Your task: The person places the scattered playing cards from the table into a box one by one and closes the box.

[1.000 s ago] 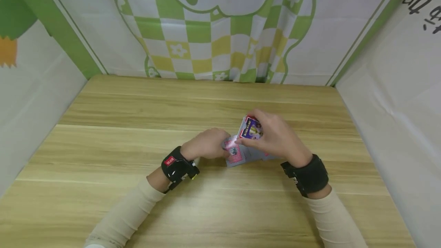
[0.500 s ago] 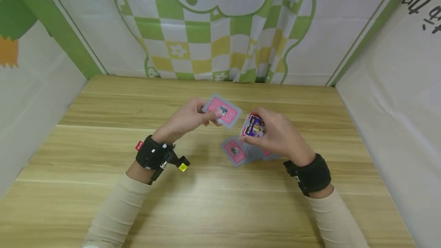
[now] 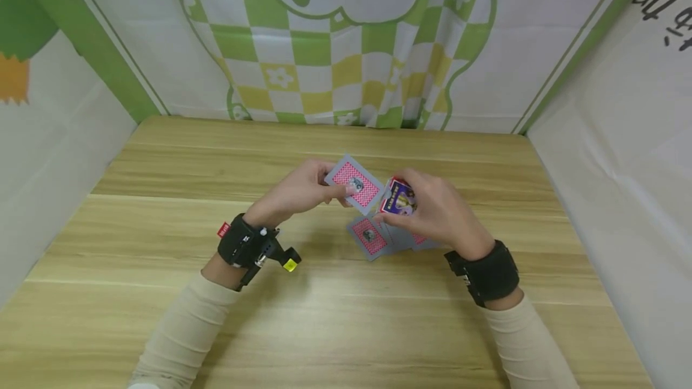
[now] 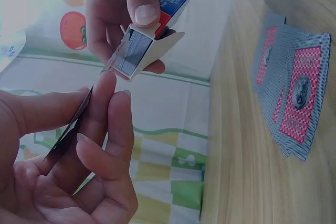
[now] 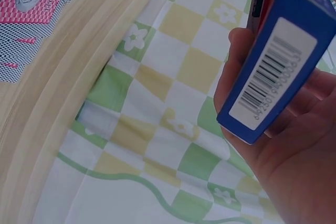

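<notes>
At centre frame, the left hand (image 3: 297,192) pinches a red-and-grey playing card (image 3: 363,179); the right hand (image 3: 444,214) grips a blue-and-red cardboard box (image 3: 399,198); squaring both should help.

in the head view the right grip (image 3: 434,212) kinda hides part of the loose cards (image 3: 370,238), the box (image 3: 399,198) lettering's too tiny to read, and the table (image 3: 346,353) loses its near edge. right wrist view clips the box.

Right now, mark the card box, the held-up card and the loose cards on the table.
Card box (image 3: 402,199), head view: purple printed face.
Held-up card (image 3: 359,183), head view: near the middle of its red-patterned back.
Loose cards (image 4: 302,93), left wrist view: oval emblem on one back.
</notes>
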A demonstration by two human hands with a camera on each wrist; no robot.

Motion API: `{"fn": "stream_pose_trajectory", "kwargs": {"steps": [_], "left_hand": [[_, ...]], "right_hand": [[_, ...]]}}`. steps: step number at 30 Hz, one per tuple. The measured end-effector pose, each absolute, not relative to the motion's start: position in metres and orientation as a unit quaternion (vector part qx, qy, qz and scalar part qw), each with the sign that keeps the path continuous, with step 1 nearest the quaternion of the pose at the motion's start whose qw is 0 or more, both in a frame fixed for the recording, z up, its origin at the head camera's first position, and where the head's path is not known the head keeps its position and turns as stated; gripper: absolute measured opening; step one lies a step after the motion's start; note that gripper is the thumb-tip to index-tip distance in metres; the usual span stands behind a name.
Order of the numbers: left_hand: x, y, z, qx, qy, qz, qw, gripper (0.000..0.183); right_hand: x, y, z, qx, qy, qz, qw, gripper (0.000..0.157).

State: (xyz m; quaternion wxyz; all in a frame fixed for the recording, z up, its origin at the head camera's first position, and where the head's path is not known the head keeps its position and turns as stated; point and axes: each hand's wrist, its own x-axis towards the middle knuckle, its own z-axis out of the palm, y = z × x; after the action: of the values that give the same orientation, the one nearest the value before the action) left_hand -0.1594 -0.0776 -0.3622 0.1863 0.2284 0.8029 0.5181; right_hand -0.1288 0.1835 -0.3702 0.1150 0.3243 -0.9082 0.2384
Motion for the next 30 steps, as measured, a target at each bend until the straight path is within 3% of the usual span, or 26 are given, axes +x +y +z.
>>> {"fn": "stream_pose_trajectory", "kwargs": {"steps": [8, 22, 26, 30], "left_hand": [[-0.158, -0.068, -0.370, 0.224, 0.791, 0.538, 0.186, 0.012], [-0.149, -0.048, -0.381, 0.172, 0.807, 0.559, 0.087, 0.009], [-0.145, -0.043, -0.384, 0.189, 0.796, 0.564, 0.109, 0.011], [-0.144, -0.038, -0.387, 0.214, 0.791, 0.549, 0.163, 0.029]], "right_hand": [[-0.129, 0.178, -0.373, 0.345, -0.902, 0.244, 0.090, 0.064], [-0.129, 0.177, -0.377, 0.316, -0.904, 0.256, 0.134, 0.062], [-0.130, 0.177, -0.377, 0.313, -0.902, 0.258, 0.148, 0.062], [-0.132, 0.179, -0.378, 0.321, -0.899, 0.256, 0.150, 0.063]]}}
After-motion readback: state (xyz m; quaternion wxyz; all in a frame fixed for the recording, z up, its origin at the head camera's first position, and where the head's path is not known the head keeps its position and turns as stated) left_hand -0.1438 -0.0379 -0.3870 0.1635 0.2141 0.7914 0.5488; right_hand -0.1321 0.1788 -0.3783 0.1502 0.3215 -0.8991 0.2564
